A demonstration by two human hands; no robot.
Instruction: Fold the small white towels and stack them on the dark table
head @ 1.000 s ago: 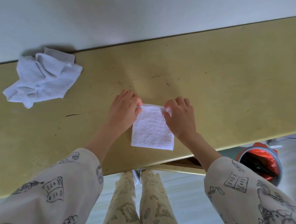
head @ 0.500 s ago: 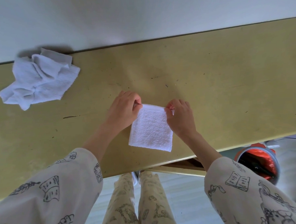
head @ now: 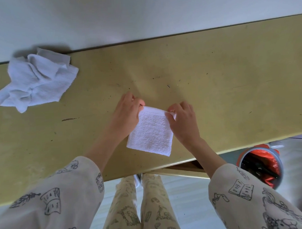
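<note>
Now two hands point(head: 127, 113) point(head: 182, 119) pinch one folded towel point(head: 150, 132); one crumpled towel point(head: 34, 80) apart.

Head view, steeply down, near table point(head: 215, 93)

The left hand point(head: 127, 113) is covering the folded towel's point(head: 150, 133) far left corner, and its fingertips are curling out of sight, so the grip there is not showing. The right hand point(head: 182, 119) is hiding the towel's right edge. The desk point(head: 224, 86) is running off the picture at both sides, and its near edge is disappearing behind the printed sleeves point(head: 51, 203). The crumpled towels point(head: 36, 81) by the far left edge are bunching too tightly to count. The red-lined bin point(head: 261, 168) below the desk is blurring, its contents unreadable.
</note>
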